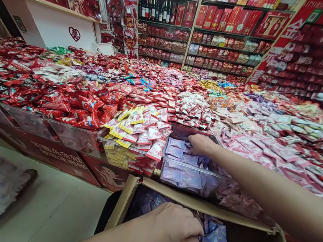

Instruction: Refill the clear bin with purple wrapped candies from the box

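My left hand (176,226) is down in an open cardboard box (168,191), its fingers curled among small purple candy packets (218,238). Its fingertips are partly hidden, so what lies in them does not show clearly. Farther forward, my right hand (202,145) reaches into a clear plastic bin (216,175) partly filled with the same purple packets (174,153). The fingers there are bent down and closed together against the packets near the bin's back wall. Whether a packet is pinched in them is hidden.
Yellow-and-pink packets (146,129) heap over the neighbouring bin on the left, with red packets (79,108) beyond. Pink packets (262,147) lie to the right, under my forearm. Shelves (166,23) of bottles and red boxes line the back. Tiled floor (62,207) shows at left.
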Demonstrator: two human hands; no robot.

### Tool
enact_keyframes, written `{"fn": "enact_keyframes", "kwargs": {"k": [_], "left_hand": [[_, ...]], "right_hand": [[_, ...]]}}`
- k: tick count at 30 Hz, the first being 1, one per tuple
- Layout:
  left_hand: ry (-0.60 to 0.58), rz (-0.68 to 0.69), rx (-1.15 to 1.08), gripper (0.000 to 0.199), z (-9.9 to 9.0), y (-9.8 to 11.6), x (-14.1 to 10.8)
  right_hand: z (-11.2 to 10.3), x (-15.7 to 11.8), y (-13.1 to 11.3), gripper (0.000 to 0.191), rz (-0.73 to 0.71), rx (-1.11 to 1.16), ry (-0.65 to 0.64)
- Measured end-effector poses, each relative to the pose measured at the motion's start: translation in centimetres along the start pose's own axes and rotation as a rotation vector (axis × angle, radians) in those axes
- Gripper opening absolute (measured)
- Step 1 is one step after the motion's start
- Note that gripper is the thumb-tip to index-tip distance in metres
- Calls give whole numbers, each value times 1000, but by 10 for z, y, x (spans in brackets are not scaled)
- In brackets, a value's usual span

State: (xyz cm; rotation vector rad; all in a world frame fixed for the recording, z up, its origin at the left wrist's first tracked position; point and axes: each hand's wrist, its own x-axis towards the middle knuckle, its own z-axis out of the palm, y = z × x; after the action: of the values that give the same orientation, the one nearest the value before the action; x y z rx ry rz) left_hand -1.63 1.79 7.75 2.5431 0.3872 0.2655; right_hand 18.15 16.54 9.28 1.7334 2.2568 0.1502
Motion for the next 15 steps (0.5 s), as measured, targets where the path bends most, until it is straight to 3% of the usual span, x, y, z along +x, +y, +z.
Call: {"fn": "enact_keyframes", "kwargs": {"k": [3, 5, 7, 10, 12, 15], "left_hand": [[115, 23, -68, 17, 2, -1, -1], [336, 27, -159, 23, 1, 0, -2], [634, 13, -183, 34, -3, 2, -3], [942, 6, -39, 59, -13, 4, -3], [997, 29, 10, 67, -20, 4, -1], [1034, -8, -225, 48, -25, 3, 3]], "right_hand": [[-23, -9, 3, 21, 64, 19, 67], [-45, -23, 1, 16, 101, 105, 179], [-69, -45, -6, 9, 120, 305, 289], [-95, -82, -30, 10, 101, 831, 279], [-101, -102, -47, 13, 35, 1184, 184], [-98, -117, -61, 15, -43, 1486, 85]]}}
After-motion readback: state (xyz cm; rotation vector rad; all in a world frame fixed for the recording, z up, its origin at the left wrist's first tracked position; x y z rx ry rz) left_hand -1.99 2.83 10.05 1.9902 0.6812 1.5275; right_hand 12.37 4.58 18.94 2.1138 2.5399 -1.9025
